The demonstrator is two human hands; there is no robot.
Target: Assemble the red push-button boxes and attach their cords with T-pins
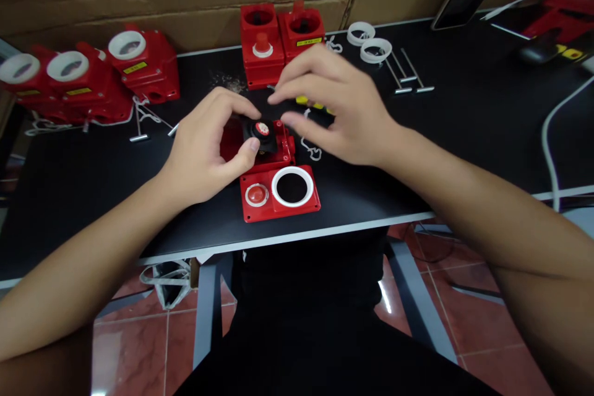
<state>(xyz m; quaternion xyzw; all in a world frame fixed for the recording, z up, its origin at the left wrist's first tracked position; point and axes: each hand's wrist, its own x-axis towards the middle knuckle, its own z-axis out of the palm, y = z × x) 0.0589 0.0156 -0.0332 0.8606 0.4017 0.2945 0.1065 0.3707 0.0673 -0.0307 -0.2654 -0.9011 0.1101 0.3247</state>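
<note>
My left hand [204, 145] has its thumb and fingers around a black round part [260, 130] with a red-and-white label on top. That part sits at an opened red housing [284, 142], partly hidden by the hand. Just in front lies a red cover plate [281, 213] with a white ring around a dark round opening and a small red lens. My right hand [338, 108] hovers above the housing's right side, thumb and fingers apart, with nothing visible between them. Below its fingers a yellow item [304, 101] is partly covered. A white cord [313, 151] lies beside the housing.
Several red boxes with white rings [143, 65] stand at the left, and others [262, 62] at the back. White rings [375, 49] and small metal T-shaped rods [413, 71] lie back right. A white cable [550, 130] crosses the black table's right end.
</note>
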